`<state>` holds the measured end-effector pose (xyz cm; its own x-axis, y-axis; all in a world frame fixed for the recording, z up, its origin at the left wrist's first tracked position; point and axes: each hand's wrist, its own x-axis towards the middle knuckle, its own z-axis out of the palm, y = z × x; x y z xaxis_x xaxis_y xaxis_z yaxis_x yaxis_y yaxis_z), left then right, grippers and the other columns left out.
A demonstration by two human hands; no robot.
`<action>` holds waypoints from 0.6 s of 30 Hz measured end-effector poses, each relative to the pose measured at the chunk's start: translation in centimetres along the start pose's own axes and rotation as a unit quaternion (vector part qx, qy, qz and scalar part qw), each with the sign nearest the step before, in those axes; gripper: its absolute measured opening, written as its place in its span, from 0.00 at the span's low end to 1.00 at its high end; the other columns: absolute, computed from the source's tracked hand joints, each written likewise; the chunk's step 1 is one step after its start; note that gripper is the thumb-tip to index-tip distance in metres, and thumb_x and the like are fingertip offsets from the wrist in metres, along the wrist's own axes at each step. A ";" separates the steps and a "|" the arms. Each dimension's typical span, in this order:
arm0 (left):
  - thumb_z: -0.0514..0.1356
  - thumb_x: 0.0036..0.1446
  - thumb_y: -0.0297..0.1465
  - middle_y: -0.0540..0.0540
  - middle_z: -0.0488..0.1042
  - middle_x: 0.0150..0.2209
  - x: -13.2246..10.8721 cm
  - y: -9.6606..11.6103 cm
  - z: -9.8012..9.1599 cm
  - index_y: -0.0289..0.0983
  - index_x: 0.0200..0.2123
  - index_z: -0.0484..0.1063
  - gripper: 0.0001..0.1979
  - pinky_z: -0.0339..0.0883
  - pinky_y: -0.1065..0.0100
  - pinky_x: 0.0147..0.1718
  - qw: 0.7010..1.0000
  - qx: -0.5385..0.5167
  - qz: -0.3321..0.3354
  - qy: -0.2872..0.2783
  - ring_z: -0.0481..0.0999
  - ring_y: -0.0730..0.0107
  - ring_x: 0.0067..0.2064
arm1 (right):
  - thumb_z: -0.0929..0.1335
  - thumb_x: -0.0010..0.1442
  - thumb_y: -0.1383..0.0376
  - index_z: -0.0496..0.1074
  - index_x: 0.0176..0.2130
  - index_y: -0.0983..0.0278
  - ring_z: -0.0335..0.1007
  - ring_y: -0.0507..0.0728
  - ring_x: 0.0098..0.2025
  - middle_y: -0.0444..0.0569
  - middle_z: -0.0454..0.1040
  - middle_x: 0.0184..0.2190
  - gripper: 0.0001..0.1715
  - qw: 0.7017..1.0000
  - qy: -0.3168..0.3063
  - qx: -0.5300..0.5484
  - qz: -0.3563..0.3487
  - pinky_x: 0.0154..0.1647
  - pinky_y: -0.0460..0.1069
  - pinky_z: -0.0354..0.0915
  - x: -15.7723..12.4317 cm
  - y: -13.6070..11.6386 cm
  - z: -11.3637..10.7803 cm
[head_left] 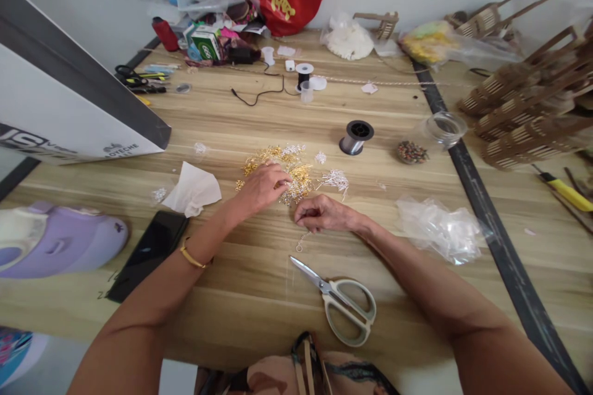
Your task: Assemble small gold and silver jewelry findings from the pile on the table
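Observation:
My left hand [266,185] rests on the left side of a loose heap of gold and silver beads and findings [299,180]. Its fingers are bent together at the fingertips, and whatever lies between them is too small to make out. Just right of and below the heap, my right hand [323,213] is closed in a pinch. A short beaded chain [303,238] with a small ring at its end trails from under its fingers onto the table. Scissors [340,302] with pale handles lie below, blades slightly apart and pointing up-left. Silver pins [336,181] lie beside the heap.
A spool of fine wire [356,137] stands behind the heap. To the right are a jar of dark beads [412,151] and clear plastic bags [442,228]. A white cloth piece [194,188], a phone [148,253] and a lilac bottle [69,241] lie left.

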<state>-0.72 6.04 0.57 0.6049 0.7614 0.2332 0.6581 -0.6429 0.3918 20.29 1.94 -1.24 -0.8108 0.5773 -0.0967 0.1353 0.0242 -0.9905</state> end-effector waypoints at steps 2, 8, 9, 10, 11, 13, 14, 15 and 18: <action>0.58 0.58 0.28 0.46 0.73 0.31 0.5 0.0 0.5 0.37 0.35 0.77 0.07 0.63 0.61 0.45 1.000 0.006 0.010 -0.006 0.69 0.65 0.39 | 0.67 0.58 0.69 0.70 0.33 0.69 0.63 0.44 0.20 0.39 0.66 0.20 0.03 1.000 0.000 -0.005 -0.001 0.21 0.40 0.62 0.0 0.1 0.0; 0.56 0.59 0.27 0.45 0.72 0.33 1.4 -0.1 1.0 0.38 0.37 0.78 0.09 0.62 0.61 0.44 0.997 0.021 0.032 -0.060 0.68 0.63 0.41 | 0.66 0.58 0.70 0.71 0.34 0.68 0.63 0.44 0.20 0.39 0.66 0.21 0.03 1.000 -0.001 -0.017 -0.002 0.23 0.41 0.62 0.0 0.1 -0.2; 0.56 0.59 0.27 0.45 0.72 0.33 1.5 0.0 1.0 0.38 0.37 0.78 0.10 0.61 0.61 0.44 0.997 0.021 0.035 -0.065 0.68 0.63 0.41 | 0.66 0.58 0.70 0.71 0.34 0.68 0.64 0.44 0.20 0.39 0.67 0.21 0.03 1.000 -0.001 -0.019 -0.001 0.23 0.41 0.62 0.0 0.0 -0.2; 0.56 0.59 0.27 0.45 0.73 0.34 1.6 0.0 1.0 0.38 0.38 0.78 0.09 0.61 0.61 0.45 0.997 0.022 0.036 -0.069 0.68 0.64 0.41 | 0.67 0.58 0.70 0.71 0.34 0.68 0.64 0.44 0.20 0.39 0.67 0.21 0.03 1.000 -0.001 -0.020 -0.001 0.23 0.41 0.62 0.0 0.0 -0.2; 0.56 0.59 0.26 0.45 0.73 0.34 1.6 0.0 0.9 0.38 0.38 0.78 0.09 0.61 0.61 0.45 0.996 0.022 0.038 -0.073 0.69 0.64 0.40 | 0.67 0.58 0.70 0.71 0.34 0.68 0.64 0.44 0.20 0.39 0.67 0.21 0.03 1.000 0.000 -0.021 -0.001 0.23 0.41 0.62 0.0 0.0 -0.2; 0.57 0.58 0.26 0.46 0.74 0.33 1.8 0.1 0.9 0.37 0.37 0.77 0.09 0.61 0.61 0.45 0.996 0.023 0.043 -0.080 0.69 0.64 0.40 | 0.67 0.58 0.70 0.71 0.33 0.68 0.64 0.44 0.20 0.39 0.66 0.21 0.03 1.000 0.002 -0.023 0.000 0.24 0.41 0.62 0.0 -0.1 -0.2; 0.57 0.58 0.26 0.46 0.74 0.33 1.8 0.1 0.8 0.37 0.36 0.77 0.08 0.61 0.61 0.45 0.995 0.022 0.045 -0.084 0.69 0.64 0.40 | 0.67 0.58 0.70 0.71 0.33 0.68 0.64 0.44 0.20 0.39 0.66 0.21 0.03 1.000 0.002 -0.023 0.000 0.23 0.41 0.62 0.0 -0.1 -0.2; 0.57 0.58 0.26 0.46 0.74 0.33 1.9 0.2 0.8 0.37 0.36 0.77 0.08 0.61 0.61 0.44 0.995 0.021 0.047 -0.087 0.69 0.64 0.40 | 0.67 0.58 0.70 0.71 0.33 0.68 0.64 0.44 0.20 0.39 0.66 0.21 0.03 1.000 0.002 -0.021 0.001 0.23 0.41 0.61 0.0 -0.1 -0.2; 0.58 0.58 0.27 0.45 0.74 0.33 1.9 0.2 0.6 0.37 0.35 0.76 0.07 0.61 0.62 0.43 0.994 0.014 0.052 -0.092 0.69 0.64 0.40 | 0.66 0.57 0.70 0.71 0.33 0.68 0.63 0.44 0.19 0.39 0.66 0.20 0.03 1.000 0.000 -0.012 0.005 0.23 0.41 0.61 0.0 -0.2 -0.1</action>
<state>0.86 7.35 0.54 0.7397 0.6649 0.1034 0.5993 -0.7208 0.3482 20.35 2.02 -1.04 -0.8093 0.5778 -0.1058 0.1560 0.0377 -0.9870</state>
